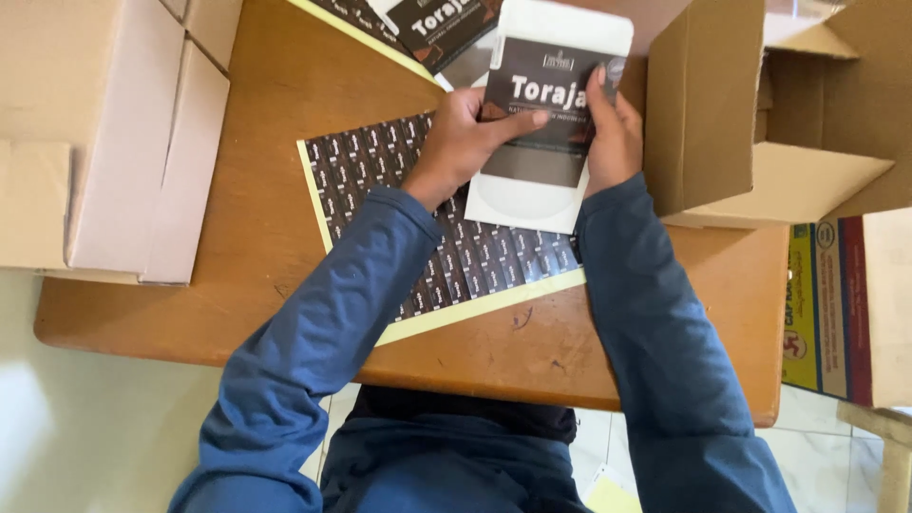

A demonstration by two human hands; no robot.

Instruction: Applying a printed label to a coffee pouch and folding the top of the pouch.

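A white flat pouch with a large dark label on its front is held above a wooden table. My left hand grips its left edge, thumb pressed across the label. My right hand holds its right edge, fingers on the label's corner. Under the pouch lies a sheet of small dark stickers on yellow backing, partly hidden by my blue sleeves.
A closed cardboard box stands at the table's left. An open cardboard box stands at the right, next to a printed carton. More dark-labelled pouches lie at the far edge. White tiled floor shows below.
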